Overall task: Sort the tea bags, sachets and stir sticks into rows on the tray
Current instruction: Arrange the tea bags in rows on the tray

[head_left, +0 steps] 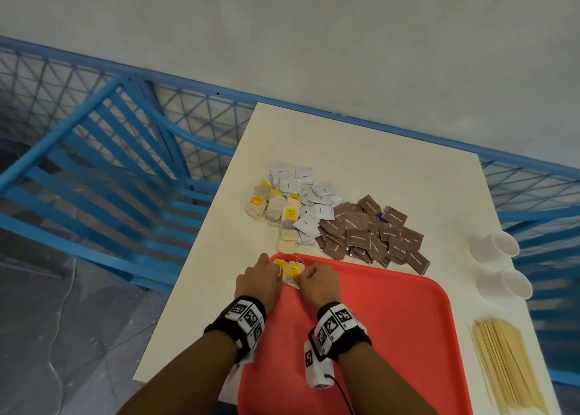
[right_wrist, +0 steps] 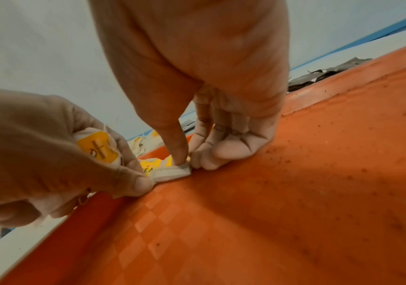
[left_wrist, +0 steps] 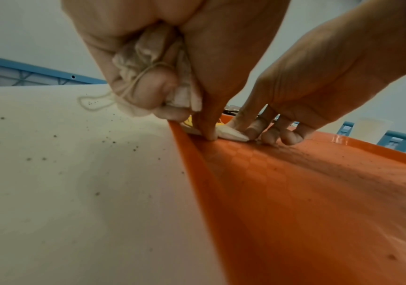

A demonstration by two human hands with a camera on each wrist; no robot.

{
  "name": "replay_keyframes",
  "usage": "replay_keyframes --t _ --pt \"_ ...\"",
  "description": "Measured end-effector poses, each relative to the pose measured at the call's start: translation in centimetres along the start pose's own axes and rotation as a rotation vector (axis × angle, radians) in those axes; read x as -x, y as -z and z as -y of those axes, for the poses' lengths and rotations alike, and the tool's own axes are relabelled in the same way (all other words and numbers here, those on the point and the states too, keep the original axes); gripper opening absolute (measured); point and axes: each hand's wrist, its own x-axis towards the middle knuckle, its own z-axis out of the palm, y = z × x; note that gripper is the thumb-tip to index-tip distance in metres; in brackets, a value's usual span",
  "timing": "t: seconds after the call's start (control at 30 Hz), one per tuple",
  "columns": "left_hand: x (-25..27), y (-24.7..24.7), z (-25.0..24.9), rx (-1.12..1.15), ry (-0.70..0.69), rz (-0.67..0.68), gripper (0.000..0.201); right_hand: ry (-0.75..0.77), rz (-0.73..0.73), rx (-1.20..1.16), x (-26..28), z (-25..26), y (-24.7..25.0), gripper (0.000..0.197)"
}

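Table [head_left: 361,151] carries red tray [head_left: 376,336]. Both hands at tray's far-left corner. Right hand [head_left: 318,281] pinches tea bag [right_wrist: 172,171] flat on tray, directly under fingertips; left hand [head_left: 260,281] just beside, thumb at the bag's left end. Only left wrist view shows spare bags [left_wrist: 145,57] bunched in left palm.

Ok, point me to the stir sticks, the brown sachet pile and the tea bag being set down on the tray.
stir sticks [head_left: 505,367], head view, middle of the bundle.
brown sachet pile [head_left: 370,231], head view, centre of the heap.
tea bag on the tray [right_wrist: 172,171], right wrist view, its white near edge under the thumb.
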Motion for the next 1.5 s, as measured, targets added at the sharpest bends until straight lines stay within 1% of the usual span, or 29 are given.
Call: replay_keyframes --t 0.1,0.17,0.23,0.3,0.33,0.37,0.4,0.47,0.5,0.57,0.63,0.7,0.73,0.77,0.83,0.87,0.9,0.97,1.03,1.1,1.13,1.23,1.3,1.4,1.5 --pt "0.1 0.0 0.2 0.024 -0.011 0.003 0.02 0.016 0.011 -0.006 0.1 -0.1 0.2 0.023" --pt "0.4 0.2 0.5 0.089 -0.01 -0.01 0.023 0.028 0.014 -0.014 0.2 -0.2 0.5 0.021" --pt "1.0 0.9 0.9 0.244 -0.012 -0.065 0.021 0.051 -0.007 -0.021 0.7 -0.1 1.2 0.02" --pt "1.8 1.7 1.3 0.48 -0.042 -0.148 0.018 0.11 -0.003 -0.026 1.6 0.1 2.6 0.017" --pt "2.5 2.2 1.4 0.615 -0.057 -0.156 0.019 0.157 0.022 -0.044 2.4 0.3 3.5 0.016" --pt "3.3 3.0 1.3 0.785 -0.063 -0.11 0.022 0.21 0.058 -0.075 3.3 0.6 4.6 0.015" --pt "4.4 3.8 1.0 0.989 -0.055 -0.009 0.028 0.262 0.098 -0.121 4.4 0.8 5.9 0.015" --pt "6.8 5.4 0.2 1.392 -0.018 0.239 0.044 0.335 0.167 -0.244 6.5 1.2 8.4 0.014" --pt "7.8 6.0 -0.1 1.526 -0.009 0.328 0.053 0.359 0.181 -0.295 7.5 1.5 9.6 0.013" --pt "9.4 6.8 -1.0 1.682 -0.015 0.436 0.072 0.424 0.163 -0.377 9.7 1.8 12.0 0.011" --pt "10.4 7.0 -2.0 1.772 -0.031 0.501 0.082 0.501 0.138 -0.414 11.9 2.3 13.8 0.007" --pt "11.5 7.1 -3.4 1.765 -0.034 0.513 0.084 0.573 0.157 -0.409 14.0 2.9 14.8 0.004" --pt "12.0 7.0 -4.2 1.716 -0.022 0.497 0.084 0.597 0.186 -0.389 14.9 3.2 15.0 0.002" --pt "12.5 6.9 -4.8 1.658 -0.001 0.468 0.082 0.62 0.195 -0.334 15.6 3.4 14.9 0.005" --pt "13.2 6.3 -5.9 1.582 0.029 0.403 0.076 0.694 0.136 -0.141 16.2 2.9 14.5 0.027" --pt "13.4 6.1 -6.3 1.573 0.037 0.384 0.074 0.725 0.104 -0.061 16.3 2.4 14.3 0.034" --pt "13.7 5.9 -6.7 1.581 0.05 0.377 0.074 0.737 0.081 -0.013 16.2 1.9 14.0 0.035" --pt "14.0 5.7 -7.1 1.615 0.074 0.393 0.073 0.747 0.054 -0.009 16.3 1.3 13.8 0.027" --pt "14.2 5.3 -7.2 1.619 0.083 0.413 0.076 0.795 0.025 -0.013 16.4 1.1 13.7 0.021" --pt "14.2 5.0 -7.2 1.621 0.081 0.432 0.084 0.857 0.009 0.028 16.3 0.9 13.7 0.018" --pt "14.2 4.9 -7.1 1.632 0.078 0.439 0.084 0.884 0.006 0.049 16.3 0.9 13.8 0.018" --pt "14.1 5.3 -6.9 1.641 0.063 0.451 0.075 0.923 0.051 0.076 16.1 1.0 14.2 0.011" --pt "14.2 5.9 -6.9 1.612 0.04 0.492 0.076 0.942 0.093 0.081 16.0 1.3 14.6 0.009" --pt "14.2 6.2 -6.5 1.515 -0.001 0.561 0.083 0.954 0.142 0.032 15.6 1.6 15.3 0.01" --pt "14.2 6.5 -6.2 1.416 -0.019 0.606 0.086 0.938 0.087 -0.041 15.0 1.5 15.7 0.012"
